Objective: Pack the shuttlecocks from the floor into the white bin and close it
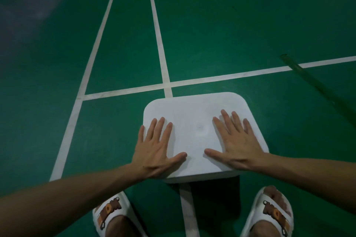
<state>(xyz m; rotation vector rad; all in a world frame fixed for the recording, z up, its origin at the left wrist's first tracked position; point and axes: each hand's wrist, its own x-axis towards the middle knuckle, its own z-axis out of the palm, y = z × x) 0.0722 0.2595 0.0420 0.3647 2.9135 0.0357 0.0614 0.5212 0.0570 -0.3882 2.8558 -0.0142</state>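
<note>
The white bin [194,119] sits on the green floor [231,25], closed: a plain white lid with rounded corners covers its whole top and lies flat and level. A faint round dimple marks the lid near its middle. The bin stands over a white court line, just below a line crossing. No shuttlecocks show.

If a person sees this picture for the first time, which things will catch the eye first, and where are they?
First, the white bin lid at lower centre, with the left hand and right hand pressed flat on it, fingers spread. Next, the white court lines crossing on the green floor just beyond the bin. Last, two white slippers at the bottom edge.
</note>
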